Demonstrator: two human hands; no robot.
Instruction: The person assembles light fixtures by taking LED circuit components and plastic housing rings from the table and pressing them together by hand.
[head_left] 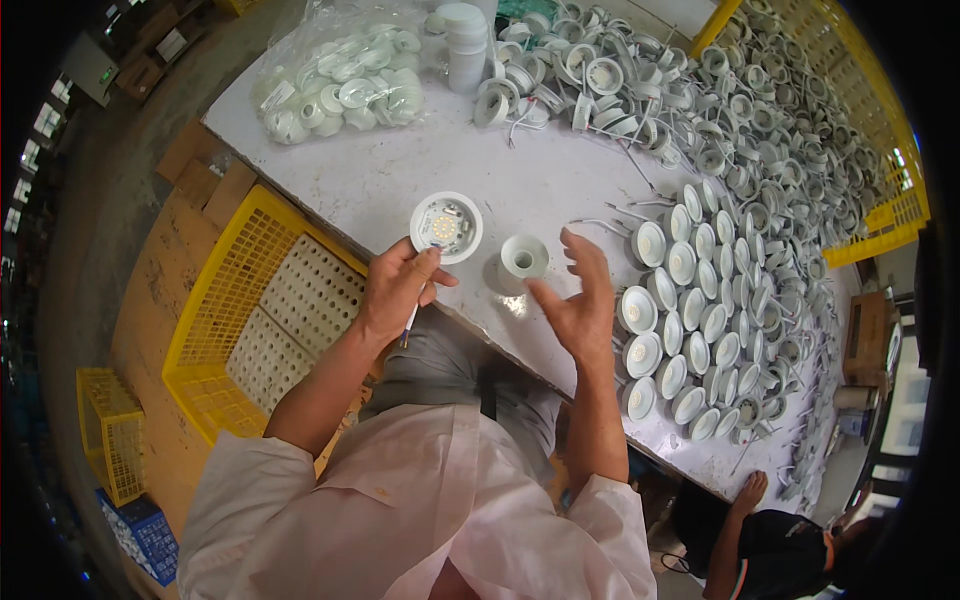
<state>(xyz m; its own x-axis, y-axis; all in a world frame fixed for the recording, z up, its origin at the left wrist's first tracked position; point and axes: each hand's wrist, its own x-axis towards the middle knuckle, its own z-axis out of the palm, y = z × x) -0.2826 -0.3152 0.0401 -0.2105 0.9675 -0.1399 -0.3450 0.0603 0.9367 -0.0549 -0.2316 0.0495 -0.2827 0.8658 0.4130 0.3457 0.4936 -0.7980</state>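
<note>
My left hand point(393, 290) grips the rim of a round white LED downlight point(432, 205) at the table's near edge. Its open face is up, showing a yellowish LED board inside, and a short cable hangs below my fingers. Just to the right, a small white cup-shaped part point(524, 258) with a round hole in its middle is on the white table point(400, 170). Beside that cup, my right hand point(582, 308) is open, thumb and fingers apart, with nothing in it.
Rows of downlights point(672, 375) stand at the right, before a large heap of white housings point(755, 150). A clear bag of white parts point(345, 90) and stacked cups point(465, 50) lie farther back. A yellow crate point(195, 350) is at left. Another person's hand point(752, 490) rests at lower right.
</note>
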